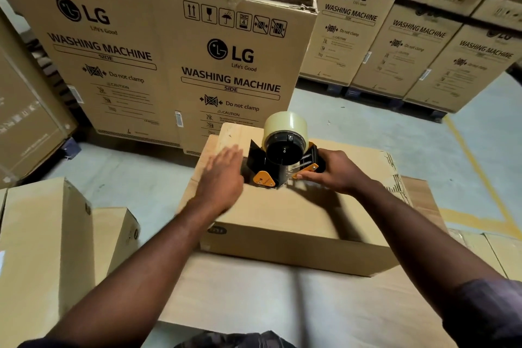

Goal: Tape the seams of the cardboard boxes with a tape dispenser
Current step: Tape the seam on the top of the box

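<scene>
Ok, surroundings first. Tall washing-machine cartons are stacked directly behind the work spot, printed "LG", "WASHING MACHINE SIDE" and "Do not clamp". More of the same cartons stand in a row at the far right on dark blue pallets. The floor is grey concrete with a yellow painted line on the right. Two plain brown boxes stand at the near left. The dark sleeve covers the right upper arm.

The cardboard box sits centre frame on top of a wider flat carton. It is brown, with a small dark logo on its near side, and its right edge is torn with corrugation showing.

The tape dispenser stands on the box top, around the middle and towards the far side. It has a black frame, orange side plates and an exposed spring. The tape roll is pale yellowish and sits on a black hub on top.

The right hand grips the dispenser's handle from the right, fingers curled round it.

The left hand is flat, palm down, fingers straight, holding nothing. It is over the box top just left of the dispenser. It is motion-blurred, so contact with the cardboard cannot be told.
</scene>
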A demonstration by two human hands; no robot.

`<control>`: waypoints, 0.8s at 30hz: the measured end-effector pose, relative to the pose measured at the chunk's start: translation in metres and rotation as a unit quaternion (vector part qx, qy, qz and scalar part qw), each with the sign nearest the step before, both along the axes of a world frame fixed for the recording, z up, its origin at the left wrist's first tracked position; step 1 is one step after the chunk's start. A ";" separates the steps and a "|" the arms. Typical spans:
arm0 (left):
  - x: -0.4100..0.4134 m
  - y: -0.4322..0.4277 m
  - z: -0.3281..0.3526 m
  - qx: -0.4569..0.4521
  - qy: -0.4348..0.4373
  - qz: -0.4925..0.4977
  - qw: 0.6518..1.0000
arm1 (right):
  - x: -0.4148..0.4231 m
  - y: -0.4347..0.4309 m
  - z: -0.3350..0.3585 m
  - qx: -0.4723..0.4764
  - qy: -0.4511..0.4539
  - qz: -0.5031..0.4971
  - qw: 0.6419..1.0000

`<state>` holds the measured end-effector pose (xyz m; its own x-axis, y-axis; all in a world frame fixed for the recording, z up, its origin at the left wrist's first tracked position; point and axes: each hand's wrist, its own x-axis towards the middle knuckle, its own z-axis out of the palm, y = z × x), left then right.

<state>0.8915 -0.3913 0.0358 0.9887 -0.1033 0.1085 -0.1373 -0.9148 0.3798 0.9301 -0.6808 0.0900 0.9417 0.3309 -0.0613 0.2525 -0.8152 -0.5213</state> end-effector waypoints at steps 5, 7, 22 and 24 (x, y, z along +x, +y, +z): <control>-0.010 -0.006 -0.011 0.092 0.055 -0.078 0.991 | 0.000 -0.003 -0.004 -0.008 -0.003 -0.001 1.000; -0.011 -0.004 -0.010 0.082 0.053 -0.072 0.993 | 0.000 -0.007 -0.002 -0.023 -0.002 0.002 1.000; -0.020 -0.064 -0.005 0.121 0.107 -0.026 0.987 | -0.018 -0.114 0.019 -0.078 -0.011 -0.001 0.997; -0.022 -0.098 -0.003 0.094 0.099 -0.104 0.985 | -0.016 -0.116 0.018 -0.076 -0.009 -0.003 0.997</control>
<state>0.8692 -0.4892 0.0329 0.9436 -0.3064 -0.1252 -0.2699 -0.9313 0.2448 0.9142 -0.7965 0.1075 0.9450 0.3137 -0.0928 0.2559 -0.8857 -0.3874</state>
